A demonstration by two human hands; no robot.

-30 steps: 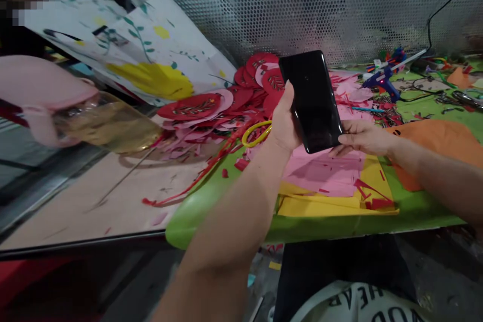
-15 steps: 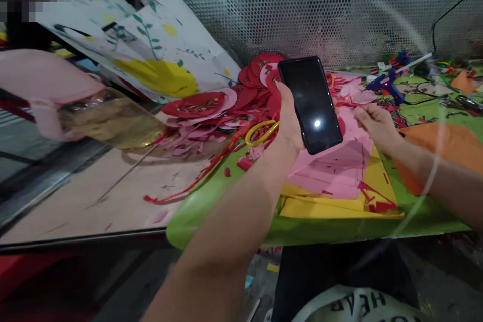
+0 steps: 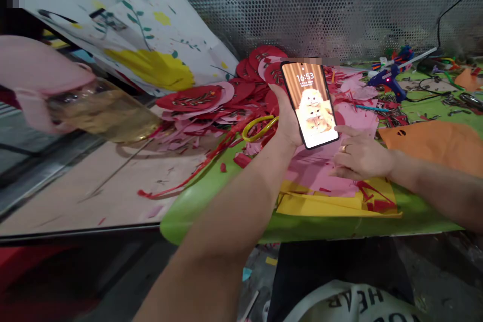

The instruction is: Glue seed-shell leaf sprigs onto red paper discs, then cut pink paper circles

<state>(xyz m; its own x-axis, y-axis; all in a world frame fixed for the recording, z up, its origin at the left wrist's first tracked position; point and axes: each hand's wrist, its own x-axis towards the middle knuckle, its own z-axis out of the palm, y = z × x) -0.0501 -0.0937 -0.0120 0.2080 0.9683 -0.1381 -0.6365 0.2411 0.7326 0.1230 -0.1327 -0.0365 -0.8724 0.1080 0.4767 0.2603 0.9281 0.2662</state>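
My left hand (image 3: 287, 119) is wrapped round a smartphone (image 3: 311, 105), which it holds tilted above the table. The lit screen shows 16:53 and a picture of light-coloured cats. My right hand (image 3: 360, 155), wearing a ring, is beside the phone's lower right edge, its index finger reaching toward the screen and the other fingers apart. Whether that fingertip touches the phone, I cannot tell. Beneath both hands lie pink sheets (image 3: 335, 181) on yellow sheets (image 3: 320, 205). Red round paper pieces (image 3: 196, 99) with cut-out patterns are heaped behind and left of the phone.
A blue glue gun (image 3: 390, 80) with a white stick stands at the right rear, near orange material (image 3: 437, 143). At left are a pink-topped bottle (image 3: 109, 113) and a flowered white bag (image 3: 151, 35). A perforated metal panel (image 3: 302, 10) rises behind the green table cover (image 3: 211, 201).
The phone's screen was black and is now lit. My right hand has moved left and down to the phone's edge, and its fingers have opened out from a pinch.
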